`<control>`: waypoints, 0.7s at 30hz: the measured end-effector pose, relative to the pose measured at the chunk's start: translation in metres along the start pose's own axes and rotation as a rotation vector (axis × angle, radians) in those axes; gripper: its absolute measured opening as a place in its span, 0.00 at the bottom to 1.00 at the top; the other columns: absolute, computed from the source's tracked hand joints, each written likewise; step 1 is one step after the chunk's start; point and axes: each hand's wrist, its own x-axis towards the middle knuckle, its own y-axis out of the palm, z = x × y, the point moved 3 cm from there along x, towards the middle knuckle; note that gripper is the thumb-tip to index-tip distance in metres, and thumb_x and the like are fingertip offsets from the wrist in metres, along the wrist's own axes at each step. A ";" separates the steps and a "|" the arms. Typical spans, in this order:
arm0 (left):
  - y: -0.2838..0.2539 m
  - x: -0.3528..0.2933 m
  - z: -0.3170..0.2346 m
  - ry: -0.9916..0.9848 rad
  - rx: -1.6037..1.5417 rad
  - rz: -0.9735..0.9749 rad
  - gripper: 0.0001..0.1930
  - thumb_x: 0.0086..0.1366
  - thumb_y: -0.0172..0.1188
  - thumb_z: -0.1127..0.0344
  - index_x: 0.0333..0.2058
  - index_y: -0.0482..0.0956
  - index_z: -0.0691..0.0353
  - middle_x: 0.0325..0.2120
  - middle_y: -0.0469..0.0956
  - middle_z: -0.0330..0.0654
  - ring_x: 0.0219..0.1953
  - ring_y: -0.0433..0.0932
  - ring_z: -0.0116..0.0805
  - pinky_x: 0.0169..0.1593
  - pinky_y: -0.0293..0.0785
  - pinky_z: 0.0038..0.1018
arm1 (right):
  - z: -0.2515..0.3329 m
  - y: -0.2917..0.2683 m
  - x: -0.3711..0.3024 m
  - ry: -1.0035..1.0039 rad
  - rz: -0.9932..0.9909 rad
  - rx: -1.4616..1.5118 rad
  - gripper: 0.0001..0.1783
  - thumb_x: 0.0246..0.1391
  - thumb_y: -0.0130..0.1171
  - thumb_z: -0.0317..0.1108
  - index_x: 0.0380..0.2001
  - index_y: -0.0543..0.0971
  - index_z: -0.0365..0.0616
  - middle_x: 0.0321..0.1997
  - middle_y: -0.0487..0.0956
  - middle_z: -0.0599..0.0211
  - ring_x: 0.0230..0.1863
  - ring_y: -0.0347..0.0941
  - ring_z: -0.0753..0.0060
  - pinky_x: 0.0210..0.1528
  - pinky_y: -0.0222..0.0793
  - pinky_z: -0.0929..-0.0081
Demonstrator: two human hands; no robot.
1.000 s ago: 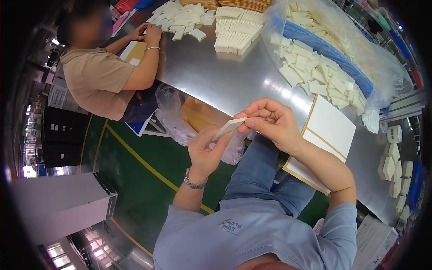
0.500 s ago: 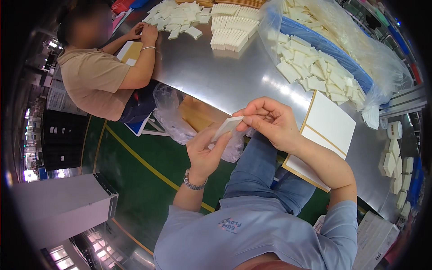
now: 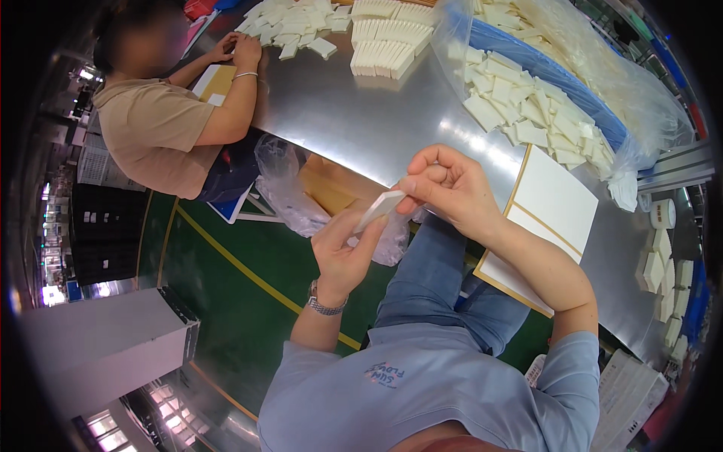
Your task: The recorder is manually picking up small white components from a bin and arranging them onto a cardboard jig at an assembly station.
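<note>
My left hand (image 3: 340, 247) holds a small flat white rectangular piece (image 3: 381, 208), thumb on one side and fingers on the other, tilted above my lap. At the piece's right end is my right hand (image 3: 458, 194), thumb and forefinger pinched together with the other fingers curled. Whether those fingertips grip the edge or something thin on it, I cannot make out. Right of my right forearm, white boards with tan edges (image 3: 559, 197) lie at the table's near edge, partly covered by the arm.
The metal table (image 3: 339, 113) carries rows of stacked white pieces (image 3: 385, 56), a loose pile (image 3: 290, 26) and a blue-lined plastic bag (image 3: 602, 120) spilling more pieces (image 3: 527, 109). At the left a co-worker (image 3: 154, 132) sits with both hands on the table. A clear plastic bag (image 3: 279, 162) hangs below the edge.
My right hand has shifted slightly up, its fingers curled more tightly at the piece's end. My left hand keeps the white piece in nearly the same place.
</note>
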 end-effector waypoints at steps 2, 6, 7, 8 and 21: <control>0.001 0.002 0.000 -0.048 -0.014 -0.018 0.08 0.65 0.67 0.78 0.41 0.83 0.72 0.31 0.85 0.40 0.23 0.72 0.14 0.24 0.64 0.13 | -0.004 -0.001 0.002 -0.010 0.006 0.036 0.09 0.66 0.59 0.26 0.47 0.73 0.36 0.45 0.85 0.53 0.39 0.84 0.71 0.44 0.79 0.75; -0.001 0.000 0.002 -0.172 -0.059 -0.039 0.11 0.59 0.70 0.78 0.41 0.84 0.72 0.31 0.84 0.41 0.30 0.78 0.24 0.35 0.74 0.22 | -0.006 -0.001 0.003 -0.012 0.014 0.031 0.11 0.67 0.58 0.27 0.49 0.74 0.35 0.44 0.85 0.54 0.40 0.84 0.72 0.45 0.79 0.75; -0.003 -0.001 0.004 -0.180 -0.049 -0.042 0.11 0.60 0.70 0.78 0.41 0.83 0.72 0.32 0.84 0.42 0.31 0.79 0.24 0.36 0.75 0.22 | -0.007 -0.001 0.004 -0.010 0.015 0.033 0.11 0.67 0.58 0.27 0.49 0.74 0.35 0.44 0.85 0.54 0.40 0.84 0.72 0.45 0.79 0.75; -0.004 -0.002 0.006 -0.188 -0.041 -0.045 0.11 0.60 0.70 0.77 0.41 0.83 0.72 0.33 0.85 0.43 0.32 0.80 0.25 0.38 0.76 0.23 | -0.008 0.000 0.004 -0.010 0.018 0.012 0.11 0.67 0.57 0.26 0.49 0.74 0.35 0.44 0.85 0.55 0.40 0.83 0.73 0.46 0.79 0.75; -0.005 -0.006 0.008 -0.306 -0.230 -0.030 0.10 0.63 0.69 0.75 0.42 0.83 0.72 0.33 0.85 0.40 0.35 0.80 0.22 0.41 0.76 0.21 | -0.010 0.003 0.002 -0.220 0.067 -0.305 0.10 0.68 0.53 0.22 0.50 0.75 0.32 0.45 0.85 0.59 0.43 0.82 0.75 0.47 0.78 0.77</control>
